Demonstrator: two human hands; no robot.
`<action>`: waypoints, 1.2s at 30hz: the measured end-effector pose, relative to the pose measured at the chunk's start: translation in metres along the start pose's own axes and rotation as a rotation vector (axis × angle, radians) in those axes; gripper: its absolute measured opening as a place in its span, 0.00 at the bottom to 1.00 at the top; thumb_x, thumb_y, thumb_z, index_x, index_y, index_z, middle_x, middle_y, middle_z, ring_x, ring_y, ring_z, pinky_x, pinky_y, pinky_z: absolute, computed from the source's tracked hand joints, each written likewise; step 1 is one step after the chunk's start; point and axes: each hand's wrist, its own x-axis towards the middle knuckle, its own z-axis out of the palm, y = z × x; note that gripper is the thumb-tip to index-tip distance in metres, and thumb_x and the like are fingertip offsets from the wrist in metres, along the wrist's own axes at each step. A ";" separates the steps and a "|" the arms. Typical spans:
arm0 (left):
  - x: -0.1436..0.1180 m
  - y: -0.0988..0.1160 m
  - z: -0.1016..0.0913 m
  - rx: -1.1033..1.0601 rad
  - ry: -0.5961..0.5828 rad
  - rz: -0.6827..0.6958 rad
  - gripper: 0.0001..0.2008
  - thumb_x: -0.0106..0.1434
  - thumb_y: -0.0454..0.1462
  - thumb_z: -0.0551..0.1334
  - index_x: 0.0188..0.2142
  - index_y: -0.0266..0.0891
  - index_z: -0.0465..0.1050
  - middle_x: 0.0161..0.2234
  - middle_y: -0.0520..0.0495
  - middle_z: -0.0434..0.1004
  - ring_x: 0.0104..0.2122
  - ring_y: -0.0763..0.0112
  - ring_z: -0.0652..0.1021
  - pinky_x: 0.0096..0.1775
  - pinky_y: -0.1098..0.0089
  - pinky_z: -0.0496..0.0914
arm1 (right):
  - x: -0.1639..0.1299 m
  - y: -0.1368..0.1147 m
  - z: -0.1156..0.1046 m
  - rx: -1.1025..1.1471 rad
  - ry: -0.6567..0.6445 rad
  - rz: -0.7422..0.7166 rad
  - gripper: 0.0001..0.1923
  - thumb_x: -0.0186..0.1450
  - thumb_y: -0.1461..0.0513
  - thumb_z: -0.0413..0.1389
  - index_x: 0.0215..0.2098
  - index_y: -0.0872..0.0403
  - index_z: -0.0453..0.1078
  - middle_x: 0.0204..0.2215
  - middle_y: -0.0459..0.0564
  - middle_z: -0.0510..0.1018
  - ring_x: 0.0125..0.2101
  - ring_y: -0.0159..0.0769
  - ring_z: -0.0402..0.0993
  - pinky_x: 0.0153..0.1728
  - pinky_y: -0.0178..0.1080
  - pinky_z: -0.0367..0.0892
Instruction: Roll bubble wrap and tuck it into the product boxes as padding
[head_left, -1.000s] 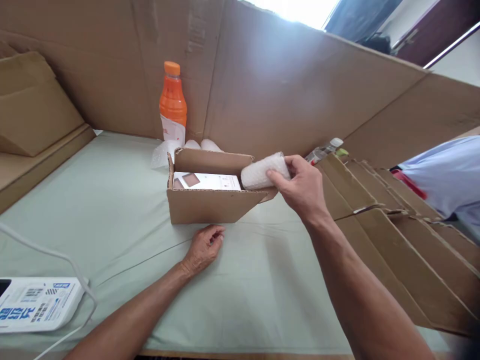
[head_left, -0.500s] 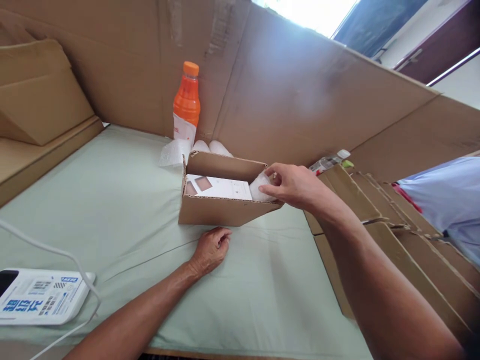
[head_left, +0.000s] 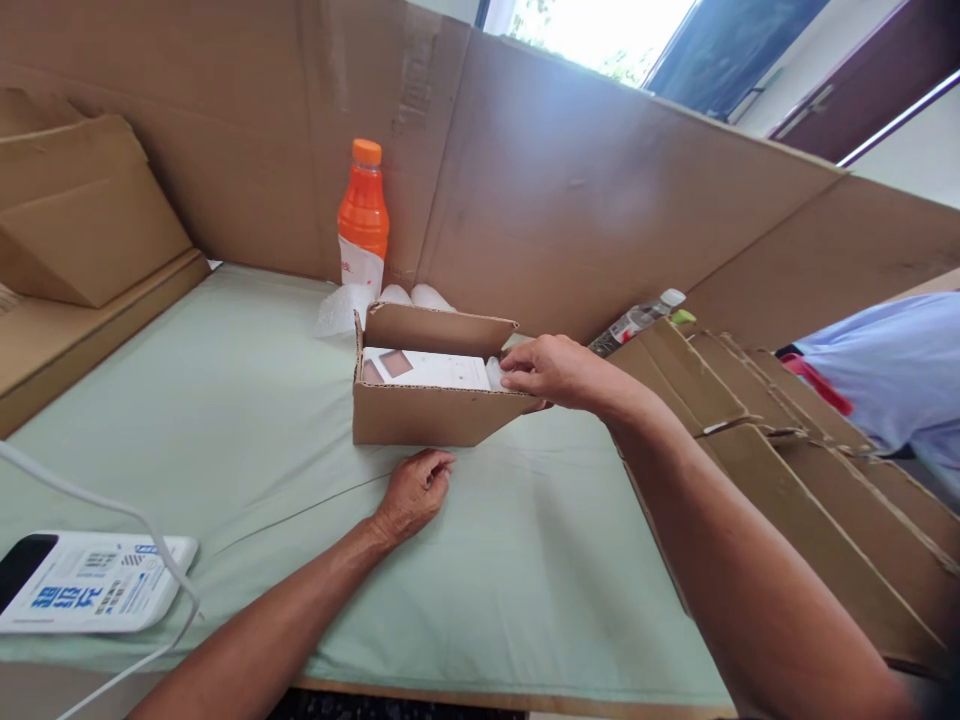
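A small open cardboard box (head_left: 420, 415) stands mid-table, with a white printed carton (head_left: 442, 371) lying inside it. My right hand (head_left: 553, 370) reaches over the box's right end. Its thumb and fingers are around a piece of bubble wrap (head_left: 494, 374) that sits beside the white carton, mostly hidden by the box wall and my fingers. In front of the box, my left hand (head_left: 417, 492) rests on the green cloth (head_left: 525, 600) with its fingers curled in; nothing shows in it.
Behind the box stand an orange bottle (head_left: 364, 215) and white rolls (head_left: 427, 296). A phone in a white case (head_left: 112, 590) and a white cable (head_left: 161, 545) are at left. Cardboard boxes (head_left: 757, 480) line the right, near a clear bottle (head_left: 637, 322); a cardboard wall closes the back.
My right hand has pushed the bubble wrap lower into the box's right end, so less of it shows. My left hand stays in place; the view has shifted slightly.
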 end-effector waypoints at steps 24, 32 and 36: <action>-0.035 0.037 -0.067 -0.131 0.566 -0.126 0.32 0.59 0.33 0.61 0.64 0.43 0.62 0.61 0.39 0.70 0.60 0.55 0.72 0.61 0.53 0.68 | -0.043 0.007 0.170 0.941 0.587 0.095 0.25 0.61 0.44 0.61 0.46 0.52 0.72 0.41 0.55 0.82 0.34 0.42 0.80 0.34 0.42 0.76; -0.054 0.031 -0.173 -0.090 0.926 -0.183 0.29 0.59 0.37 0.64 0.60 0.42 0.66 0.58 0.41 0.73 0.57 0.56 0.74 0.61 0.54 0.66 | 0.045 -0.114 0.159 1.071 0.387 -0.245 0.19 0.61 0.51 0.59 0.46 0.52 0.69 0.40 0.53 0.81 0.35 0.41 0.79 0.31 0.40 0.76; -0.059 0.031 -0.220 -0.021 1.130 -0.099 0.26 0.57 0.35 0.65 0.56 0.41 0.69 0.54 0.44 0.76 0.54 0.61 0.76 0.59 0.60 0.68 | 0.087 -0.173 0.141 1.065 0.362 -0.466 0.20 0.61 0.54 0.58 0.50 0.52 0.68 0.43 0.52 0.79 0.39 0.40 0.77 0.39 0.42 0.77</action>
